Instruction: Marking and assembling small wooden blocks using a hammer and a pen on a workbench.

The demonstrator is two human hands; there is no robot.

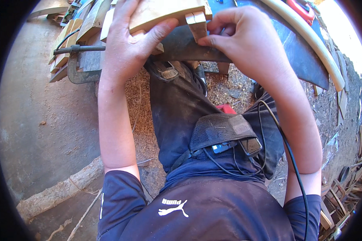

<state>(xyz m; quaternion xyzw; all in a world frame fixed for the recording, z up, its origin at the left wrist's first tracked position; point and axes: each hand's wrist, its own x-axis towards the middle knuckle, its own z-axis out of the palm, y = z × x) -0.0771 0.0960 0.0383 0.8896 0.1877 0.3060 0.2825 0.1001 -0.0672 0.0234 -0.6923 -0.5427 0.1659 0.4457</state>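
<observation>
My left hand (126, 50) grips a pale wooden board (167, 11) at the top of the view, its thumb pressed along the near edge; the upper fingers run out of the frame. At the board's right end a small wooden block (196, 25) sticks out toward me, tapering at its lower end. My right hand (245, 36) is closed at this block, thumb at its lower end and curled fingers against its right side. Beneath the left thumb, another short wood piece (157, 48) shows in part.
A metal C-clamp (73, 66) with a threaded screw sits by several wooden pieces (93, 22) at upper left. A dark sheet-like surface (285, 36) lies beyond my right hand, with a curved pale pole (309, 32) along it. Wood shavings cover the ground; a log (64, 188) lies lower left.
</observation>
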